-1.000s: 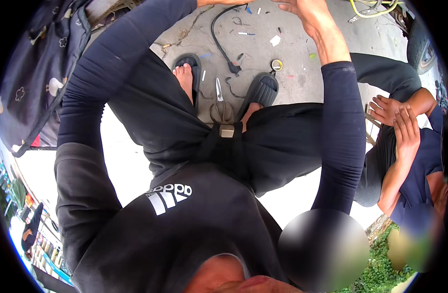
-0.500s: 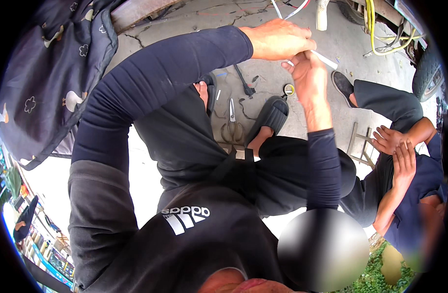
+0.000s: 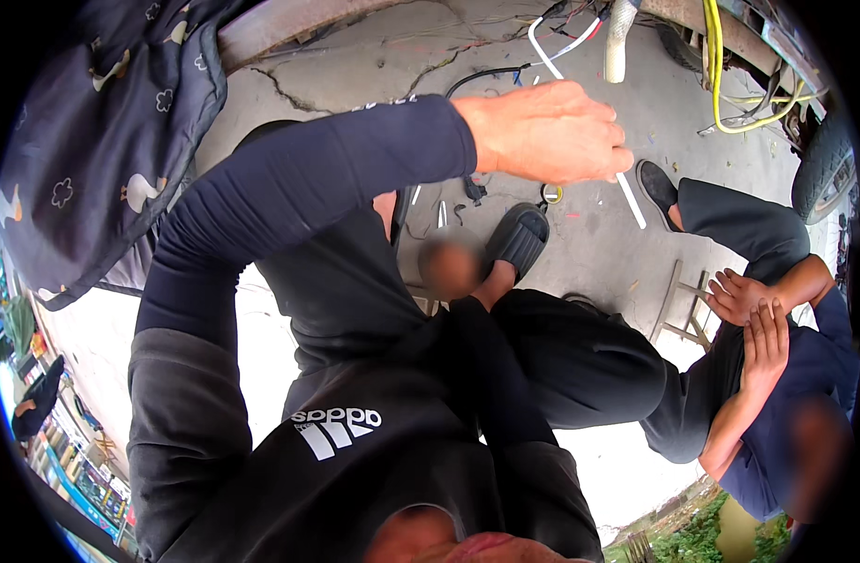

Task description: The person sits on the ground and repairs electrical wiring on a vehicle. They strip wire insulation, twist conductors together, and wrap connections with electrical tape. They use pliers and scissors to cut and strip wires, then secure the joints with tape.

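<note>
My left hand (image 3: pixel 554 133) is closed, knuckles up, over the middle of a long thin white strip (image 3: pixel 631 201); whether it is a wire or a sleeve I cannot make out. One end sticks out below my fingers, and the other part runs up toward dark, red and white wires (image 3: pixel 580 39). My right hand (image 3: pixel 449 266) is low between my legs and blurred, so its fingers do not show. It covers the handles of a pair of scissors on the ground, leaving the metal blades (image 3: pixel 442 214) in sight above it.
A roll of tape (image 3: pixel 553 194) lies beside my black sandal (image 3: pixel 518 235). A pale hose (image 3: pixel 618 56) and a yellow cable (image 3: pixel 716 70) hang at the top. On the right sits another person, hands together, near a metal stool (image 3: pixel 678 305). A patterned dark cloth (image 3: pixel 111 141) hangs at left.
My right hand has left the white strip and dropped to the scissors. My left hand has come nearer, still holding the strip, and more wires show beyond it.
</note>
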`<act>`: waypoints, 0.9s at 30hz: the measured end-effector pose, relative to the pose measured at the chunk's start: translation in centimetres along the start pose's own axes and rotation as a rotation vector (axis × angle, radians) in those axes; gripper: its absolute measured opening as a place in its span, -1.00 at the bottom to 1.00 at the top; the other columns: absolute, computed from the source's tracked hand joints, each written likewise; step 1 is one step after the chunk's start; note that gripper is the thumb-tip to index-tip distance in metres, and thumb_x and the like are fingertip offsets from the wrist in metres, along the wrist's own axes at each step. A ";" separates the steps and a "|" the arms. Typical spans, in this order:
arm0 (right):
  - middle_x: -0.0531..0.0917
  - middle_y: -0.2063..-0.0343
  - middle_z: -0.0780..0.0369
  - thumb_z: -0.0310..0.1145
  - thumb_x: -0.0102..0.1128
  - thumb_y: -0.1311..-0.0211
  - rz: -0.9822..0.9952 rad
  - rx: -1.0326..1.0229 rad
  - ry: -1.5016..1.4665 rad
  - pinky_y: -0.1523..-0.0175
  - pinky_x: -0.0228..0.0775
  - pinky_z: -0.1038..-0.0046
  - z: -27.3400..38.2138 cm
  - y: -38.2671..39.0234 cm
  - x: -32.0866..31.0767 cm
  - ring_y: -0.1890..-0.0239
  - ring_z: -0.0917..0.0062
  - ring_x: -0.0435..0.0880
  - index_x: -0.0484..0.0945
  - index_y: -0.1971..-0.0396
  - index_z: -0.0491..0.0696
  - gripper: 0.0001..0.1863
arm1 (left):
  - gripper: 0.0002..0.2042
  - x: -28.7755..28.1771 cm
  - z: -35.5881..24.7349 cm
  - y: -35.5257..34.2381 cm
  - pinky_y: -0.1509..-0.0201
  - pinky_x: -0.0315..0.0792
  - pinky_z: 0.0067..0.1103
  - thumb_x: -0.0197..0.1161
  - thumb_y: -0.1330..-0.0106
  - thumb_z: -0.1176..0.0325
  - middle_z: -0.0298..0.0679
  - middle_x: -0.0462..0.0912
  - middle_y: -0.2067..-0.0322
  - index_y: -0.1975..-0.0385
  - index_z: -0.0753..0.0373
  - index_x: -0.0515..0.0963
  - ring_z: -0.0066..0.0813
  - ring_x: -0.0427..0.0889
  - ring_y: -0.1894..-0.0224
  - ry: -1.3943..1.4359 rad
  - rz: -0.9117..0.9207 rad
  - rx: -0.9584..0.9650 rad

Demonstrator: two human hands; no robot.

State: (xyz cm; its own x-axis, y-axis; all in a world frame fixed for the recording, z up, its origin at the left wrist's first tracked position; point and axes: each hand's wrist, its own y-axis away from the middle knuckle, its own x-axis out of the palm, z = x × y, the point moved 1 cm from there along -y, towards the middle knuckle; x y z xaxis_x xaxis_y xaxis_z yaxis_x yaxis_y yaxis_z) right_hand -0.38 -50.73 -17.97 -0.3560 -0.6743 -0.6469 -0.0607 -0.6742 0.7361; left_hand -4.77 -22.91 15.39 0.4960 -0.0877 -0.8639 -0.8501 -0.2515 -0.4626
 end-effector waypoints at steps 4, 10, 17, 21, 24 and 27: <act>0.72 0.18 -0.05 -0.08 0.32 -0.24 -0.066 0.060 -0.047 0.04 0.61 0.13 -2.7 -2.6 2.5 0.10 0.11 0.75 0.37 0.09 -0.14 -0.51 | -0.83 -0.8 -1.1 -2.2 0.37 0.51 -0.40 0.28 -0.17 0.37 -0.32 0.48 0.48 0.27 0.17 0.48 -0.32 0.59 0.31 0.043 -0.028 -0.003; 0.71 0.20 -0.14 -0.15 0.28 -0.18 -0.368 -0.328 0.093 0.00 0.60 0.16 -4.5 -2.4 3.1 0.10 0.02 0.73 0.33 -0.06 -0.22 -0.41 | -0.88 -2.7 -1.8 -3.0 0.36 0.50 -0.36 0.21 -0.31 0.38 -0.28 0.50 0.46 0.20 0.18 0.51 -0.28 0.60 0.30 0.185 0.057 -0.056; 0.73 0.34 0.01 -0.24 0.30 -0.11 0.250 -0.009 -0.648 0.24 0.57 0.22 1.4 3.8 -5.7 0.30 0.16 0.76 0.55 0.17 -0.14 -0.65 | -0.85 -3.2 -2.2 -1.4 0.33 0.48 -0.24 0.17 -0.40 0.28 -0.20 0.56 0.44 0.23 0.22 0.51 -0.13 0.64 0.31 0.177 0.055 -0.086; 0.48 0.61 0.35 -0.30 0.39 -0.12 0.428 0.279 -1.463 0.60 0.14 0.46 1.3 6.4 -8.3 0.67 0.59 0.43 0.55 0.35 0.00 -0.80 | -0.82 -3.6 -2.6 -0.8 0.30 0.48 -0.18 0.12 -0.45 0.23 -0.13 0.61 0.48 0.20 0.20 0.54 -0.02 0.65 0.34 0.287 0.002 -0.182; 0.41 0.62 0.40 -0.31 0.33 -0.23 0.306 0.321 -1.710 0.58 0.11 0.52 4.0 12.9 -17.4 0.68 0.63 0.33 0.45 0.31 0.05 -0.81 | -0.77 -3.4 -3.1 -0.2 0.28 0.50 -0.20 0.10 -0.50 0.17 -0.13 0.62 0.58 0.23 0.19 0.57 0.01 0.66 0.42 0.425 -0.084 -0.322; 0.53 0.41 0.26 -0.38 0.18 -0.27 0.118 0.013 -1.741 0.46 0.33 0.44 0.3 15.9 -21.7 0.53 0.53 0.50 0.43 0.00 -0.06 -0.68 | -0.71 -2.7 -2.7 -1.1 0.28 0.51 -0.29 0.10 -0.50 0.13 -0.19 0.65 0.57 0.20 0.25 0.60 -0.22 0.69 0.46 0.492 -0.169 -0.394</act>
State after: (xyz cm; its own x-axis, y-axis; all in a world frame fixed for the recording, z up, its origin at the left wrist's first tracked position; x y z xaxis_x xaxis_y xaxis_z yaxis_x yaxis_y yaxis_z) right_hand 6.13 -46.73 7.84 -0.8588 0.3738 0.3504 0.0336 -0.6413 0.7665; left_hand -4.65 -25.04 18.78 0.7198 -0.4234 -0.5501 -0.6711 -0.6270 -0.3956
